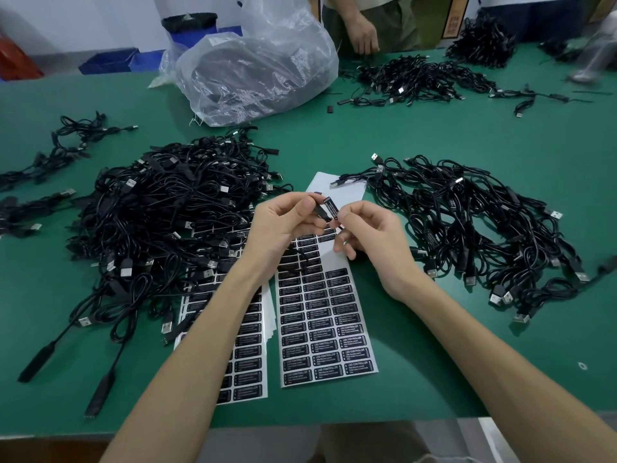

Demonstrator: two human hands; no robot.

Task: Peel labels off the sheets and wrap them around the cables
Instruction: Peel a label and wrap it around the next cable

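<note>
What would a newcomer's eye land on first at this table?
At centre, the left hand and right hand hold a small black printed label against a black cable. A big tangled heap of black USB cables lies left, a second heap right, with white sheets of black labels between on the green table.

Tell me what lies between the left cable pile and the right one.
Head view: label sheets lie there on the green table; above them the left hand and right hand hold a label and a cable.

A green-topped table [467,135] fills the foreground; a white wall [83,21] (blue bins [107,60] before it) stands behind.
</note>
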